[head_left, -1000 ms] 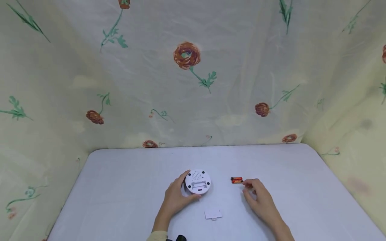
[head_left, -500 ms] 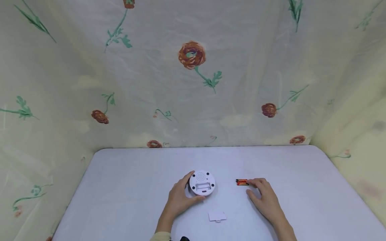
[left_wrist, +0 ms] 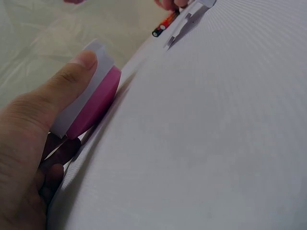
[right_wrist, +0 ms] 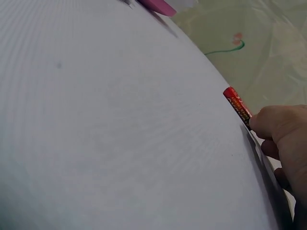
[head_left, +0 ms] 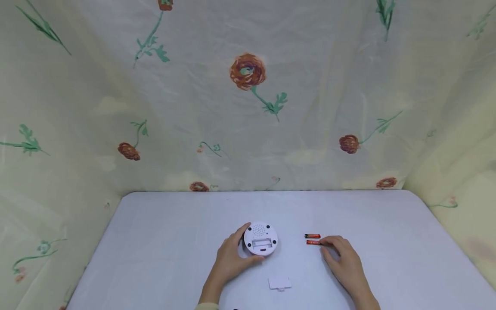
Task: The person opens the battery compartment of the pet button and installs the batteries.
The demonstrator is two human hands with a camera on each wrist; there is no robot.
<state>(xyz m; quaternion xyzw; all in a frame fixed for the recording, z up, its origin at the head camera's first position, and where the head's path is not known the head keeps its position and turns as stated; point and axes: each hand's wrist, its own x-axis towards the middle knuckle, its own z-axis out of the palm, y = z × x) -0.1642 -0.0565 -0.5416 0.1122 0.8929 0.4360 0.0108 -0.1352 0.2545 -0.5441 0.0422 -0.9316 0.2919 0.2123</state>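
Pale, floral-printed sheeting (head_left: pixel 193 94) encloses the space before me, forming a far wall and slanting away along both sides. The far wall is greyish, creased and faintly glossy; the sides appear more yellow-cream. Printed motif: rust-orange blooms on green stems, widely scattered, the largest bloom (head_left: pixel 248 71) high near the centre. Below, a table (head_left: pixel 174 241) presents a broad white surface with a slight lavender cast, finely textured at close range. Its far corners are rounded, its far edge running along the wall's foot. Light is soft and diffuse, leaving paler patches on the sheeting.
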